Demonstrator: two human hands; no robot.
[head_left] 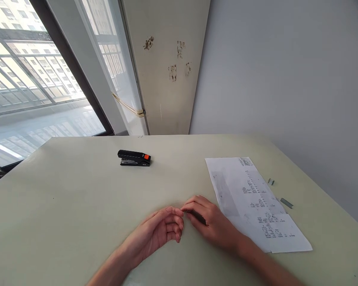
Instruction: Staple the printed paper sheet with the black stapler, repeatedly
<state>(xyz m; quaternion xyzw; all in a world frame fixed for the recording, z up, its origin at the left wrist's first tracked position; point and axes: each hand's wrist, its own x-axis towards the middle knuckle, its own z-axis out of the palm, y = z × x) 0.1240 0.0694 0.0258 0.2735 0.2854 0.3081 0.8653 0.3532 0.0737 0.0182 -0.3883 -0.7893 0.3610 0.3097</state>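
Near the middle of the table my left hand point(162, 230) rests on its side. Its fingers are loosely curled and the palm shows nothing in it. My right hand point(211, 222) lies palm down, with a dark gap between the thumb and the bent fingers. I see nothing held there. The fingertips of both hands meet or nearly touch. Beside my right hand lies a printed sheet of paper point(235, 194), its left edge close to the knuckles. Farther back, to the left, a black stapler point(134, 158) with an orange-red patch lies on the table.
Right of the paper are a small strip of staples point(271, 182) and a longer grey strip of staples point(286, 203). The pale table point(77, 210) reaches back to a stained panel point(167, 95) and a grey wall point(271, 71). A window point(32, 79) is at the left.
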